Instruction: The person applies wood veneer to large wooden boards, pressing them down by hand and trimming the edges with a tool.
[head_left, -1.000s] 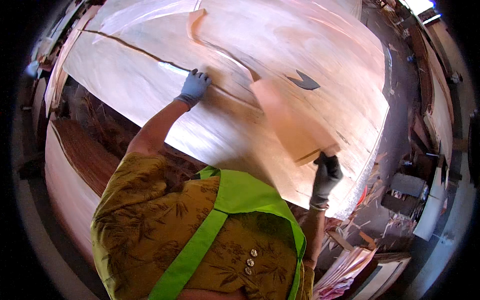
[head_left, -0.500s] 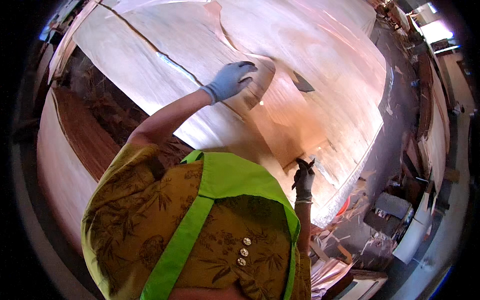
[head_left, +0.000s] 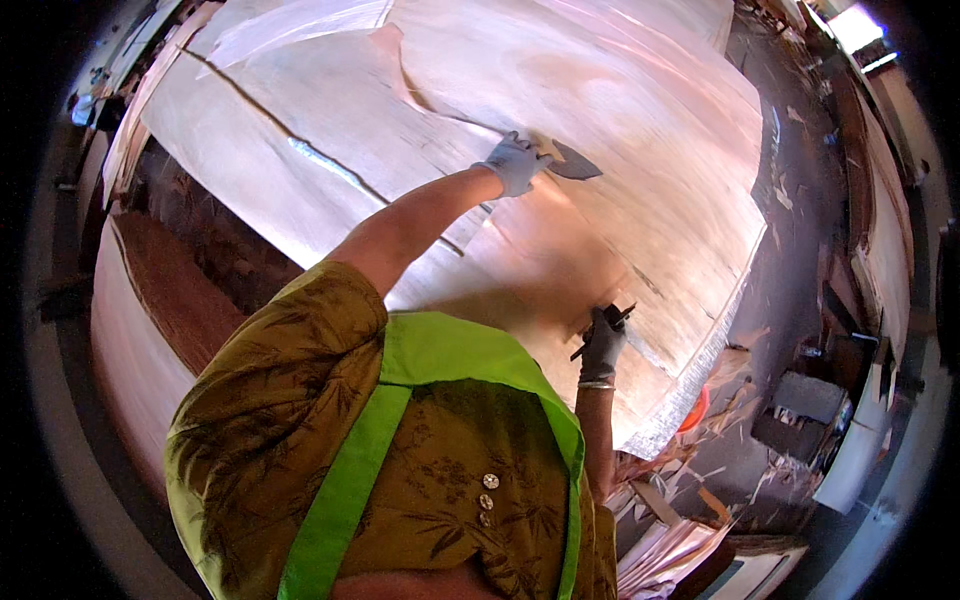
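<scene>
I have the left hand (head_left: 515, 168) stretched forward over the wood veneer (head_left: 640, 130), fingers bent, whether pinching I cannot tell; a dark pointed patch (head_left: 580, 168) lies just right of it. My right hand (head_left: 602, 348), lower, clasps a slim dark tool (head_left: 620, 314).

The wood sheet (head_left: 660, 150) looks smooth, the apron (head_left: 455, 348) matt cloth.

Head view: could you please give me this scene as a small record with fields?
Left hand: gloved in pale grey-blue, beside a dark notched patch
Right hand: gloved in dark grey, gripping a slim dark tool
Work surface: pale wood veneer sheet
Clothing: green apron, brown patterned top
Unclear: exact tool type
</scene>
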